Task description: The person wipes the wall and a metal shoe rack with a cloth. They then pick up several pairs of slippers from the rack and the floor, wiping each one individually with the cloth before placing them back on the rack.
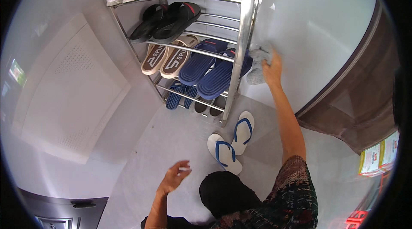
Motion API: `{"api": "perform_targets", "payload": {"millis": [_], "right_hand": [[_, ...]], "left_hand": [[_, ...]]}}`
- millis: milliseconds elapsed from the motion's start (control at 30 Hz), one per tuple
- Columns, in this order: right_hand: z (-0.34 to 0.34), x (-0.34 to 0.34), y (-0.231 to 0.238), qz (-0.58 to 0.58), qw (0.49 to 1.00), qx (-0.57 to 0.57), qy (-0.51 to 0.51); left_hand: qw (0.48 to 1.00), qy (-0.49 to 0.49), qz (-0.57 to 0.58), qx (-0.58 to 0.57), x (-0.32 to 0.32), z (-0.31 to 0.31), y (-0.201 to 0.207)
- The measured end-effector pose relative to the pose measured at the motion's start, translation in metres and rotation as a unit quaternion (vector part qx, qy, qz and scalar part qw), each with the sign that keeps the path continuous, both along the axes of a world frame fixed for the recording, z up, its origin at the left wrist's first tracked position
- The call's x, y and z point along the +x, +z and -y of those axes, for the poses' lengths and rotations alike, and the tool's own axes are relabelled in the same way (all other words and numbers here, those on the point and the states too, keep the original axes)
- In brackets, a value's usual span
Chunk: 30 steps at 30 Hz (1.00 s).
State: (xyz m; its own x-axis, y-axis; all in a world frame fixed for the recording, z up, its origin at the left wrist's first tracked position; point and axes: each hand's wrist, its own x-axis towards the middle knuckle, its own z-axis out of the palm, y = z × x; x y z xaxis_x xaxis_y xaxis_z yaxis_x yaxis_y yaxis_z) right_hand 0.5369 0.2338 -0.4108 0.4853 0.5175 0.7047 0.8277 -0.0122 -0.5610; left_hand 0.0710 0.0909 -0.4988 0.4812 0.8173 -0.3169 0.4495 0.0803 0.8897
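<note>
My right hand [273, 69] is stretched out and closed on a grey cloth [259, 62], pressing it against the white wall just right of the metal shoe rack's [246, 23] shiny upright post. My left hand [175, 176] hovers low over the floor with its fingers loosely spread and nothing in it. The rack holds black sandals [171, 21], beige slides [168, 56] and navy slides [210, 68] on its wire shelves, with more shoes above and below.
A pair of white flip-flops with blue straps [234, 141] lies on the grey floor in front of the rack. A white panel [68, 87] leans on the left. A dark brown door frame [356, 96] curves on the right, with yellow packets [380, 156] beyond.
</note>
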Motion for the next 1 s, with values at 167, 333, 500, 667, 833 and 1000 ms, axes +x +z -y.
{"api": "perform_targets", "payload": {"millis": [167,333,500,667,833,1000], "right_hand": [[-0.001,-0.03,0.018,0.051,0.973,-0.205,0.092],[0.054,-0.015,0.002,0.069,0.912,-0.373,0.159],[0.092,-0.04,-0.012,-0.195,0.877,-0.307,0.314],[0.097,-0.068,-0.03,-0.305,0.87,-0.177,0.344],[0.103,-0.11,-0.045,-0.431,0.819,-0.141,0.351],[0.123,-0.156,-0.03,-0.299,0.888,-0.084,0.339]], "left_hand": [[0.97,0.168,0.159,-0.072,0.07,-0.085,0.05],[0.935,0.209,0.246,-0.146,0.13,-0.143,0.075],[0.906,0.172,0.294,-0.25,0.177,-0.171,0.08],[0.855,0.218,0.422,-0.209,0.19,-0.153,0.089],[0.822,0.239,0.469,-0.217,0.146,-0.116,0.092],[0.815,0.258,0.469,-0.222,0.08,-0.071,0.079]]}}
